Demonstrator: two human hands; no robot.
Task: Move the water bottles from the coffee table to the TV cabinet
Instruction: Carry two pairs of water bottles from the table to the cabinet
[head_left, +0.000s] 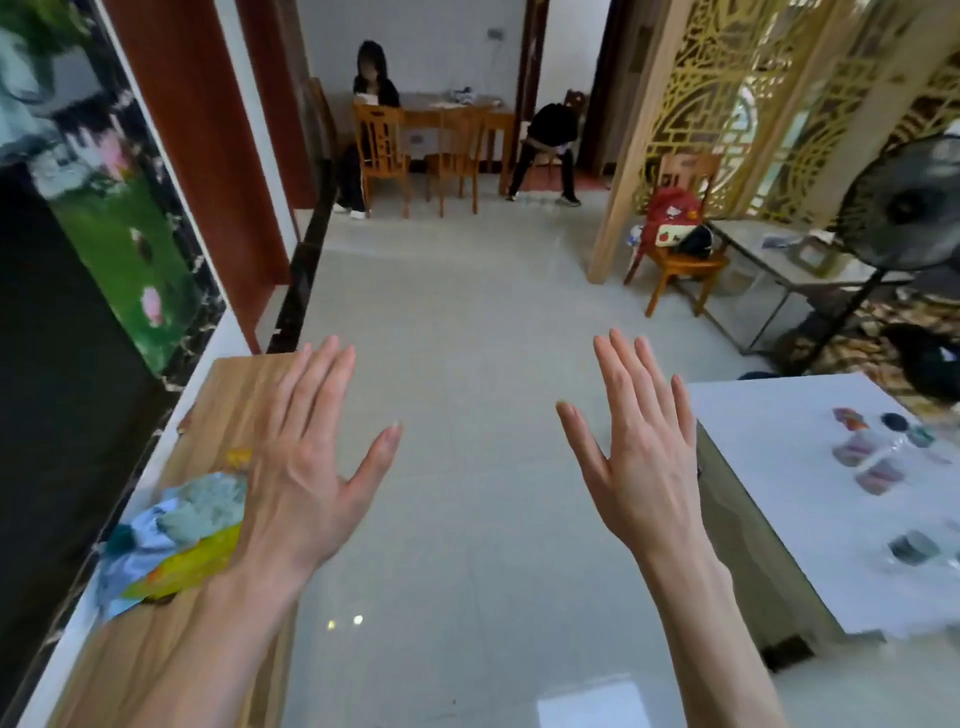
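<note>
Clear plastic water bottles (878, 457) lying on the white coffee table (779, 493) at right, well apart from the wooden TV cabinet (234, 395) at left, left hand (306, 467) and right hand (644, 462) spread flat, empty, seemingly poised to start.

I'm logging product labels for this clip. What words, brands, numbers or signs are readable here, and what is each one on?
No text can be read anywhere in this view.
Bottles on the white coffee table: coloured labels, too blurred to read.
Crumpled packaging on the wooden TV cabinet: colours only, no legible print.
Red backpack on the chair: printed patch, too small to read.
Left hand and right hand: empty, no markings.
</note>
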